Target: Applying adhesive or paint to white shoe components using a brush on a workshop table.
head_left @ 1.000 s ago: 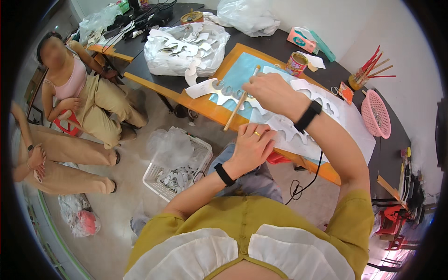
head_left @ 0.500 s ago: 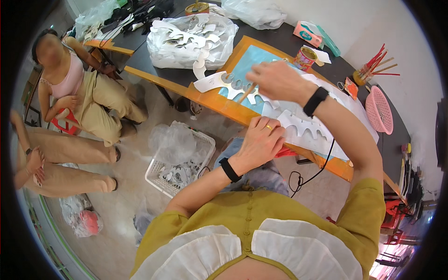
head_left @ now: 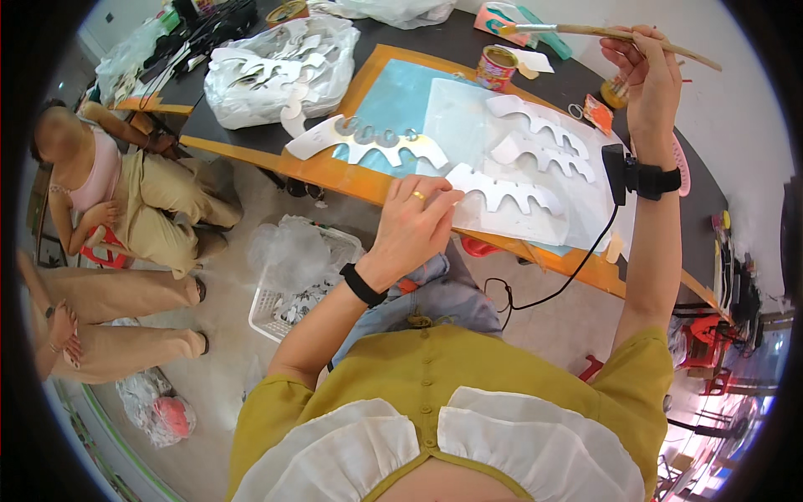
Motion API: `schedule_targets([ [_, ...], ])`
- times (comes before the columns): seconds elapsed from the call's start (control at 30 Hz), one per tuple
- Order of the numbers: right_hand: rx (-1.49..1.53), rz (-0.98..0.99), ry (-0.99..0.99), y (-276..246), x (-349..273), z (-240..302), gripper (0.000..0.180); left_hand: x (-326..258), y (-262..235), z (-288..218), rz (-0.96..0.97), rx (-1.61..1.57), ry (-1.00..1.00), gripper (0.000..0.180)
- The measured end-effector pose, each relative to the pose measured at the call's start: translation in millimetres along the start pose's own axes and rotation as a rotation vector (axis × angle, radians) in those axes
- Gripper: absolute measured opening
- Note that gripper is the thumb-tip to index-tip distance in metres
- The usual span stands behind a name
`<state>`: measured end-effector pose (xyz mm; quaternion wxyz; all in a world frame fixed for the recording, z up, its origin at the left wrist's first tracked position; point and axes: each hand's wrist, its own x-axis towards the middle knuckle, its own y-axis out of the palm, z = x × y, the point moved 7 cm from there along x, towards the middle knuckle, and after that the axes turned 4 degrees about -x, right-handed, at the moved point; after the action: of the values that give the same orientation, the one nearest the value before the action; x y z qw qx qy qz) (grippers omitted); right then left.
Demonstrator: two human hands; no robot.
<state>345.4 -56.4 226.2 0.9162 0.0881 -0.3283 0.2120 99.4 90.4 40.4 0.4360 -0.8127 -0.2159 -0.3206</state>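
Observation:
Raised at the far right, my right hand [head_left: 651, 71] is closed around the wooden handle of a flat paintbrush [head_left: 595, 32]; its bristles point left, clear of the table. My left hand [head_left: 414, 219] is at the table's front edge, fingers curled together, fingertips beside the left end of a white scalloped cutout [head_left: 502, 191]. What those fingers hold, if anything, is hidden. Two more white scalloped cutouts [head_left: 539, 117] lie behind it on a translucent sheet [head_left: 456, 125]. Farther left, a yellow-smeared cutout [head_left: 376, 144] lies partly over a blue sheet [head_left: 393, 88].
An open tin [head_left: 497, 69] and a tissue pack [head_left: 502, 23] stand at the back. A plastic bag [head_left: 288, 99] of white offcuts sits left. On the floor is a white basket [head_left: 269, 305]. Two people are at left. A black cable [head_left: 559, 303] hangs from my right wrist.
My right hand has lifted the paintbrush from over the left cutout and swung it up and to the right. My left hand stays near the table edge. The whole view has shifted.

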Motion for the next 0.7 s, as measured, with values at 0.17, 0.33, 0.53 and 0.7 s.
schedule_targets([
  [0.17, -0.264, -0.145, 0.146, -46, 6, -25, 0.024, 3, 10, -23, -0.025, 0.006, 0.047, 0.021],
  [0.33, -0.413, -0.032, 0.107, -19, 20, -61, 0.021, -1, 31, -31, 0.107, 0.016, 0.009, 0.046],
  [0.53, -0.606, 0.076, 0.057, 15, 32, -90, 0.021, -4, 43, -25, 0.207, 0.092, -0.012, 0.058],
  [0.7, -0.621, 0.154, 0.039, 20, 34, -111, 0.021, -5, 46, -23, 0.193, 0.085, -0.02, 0.061],
])
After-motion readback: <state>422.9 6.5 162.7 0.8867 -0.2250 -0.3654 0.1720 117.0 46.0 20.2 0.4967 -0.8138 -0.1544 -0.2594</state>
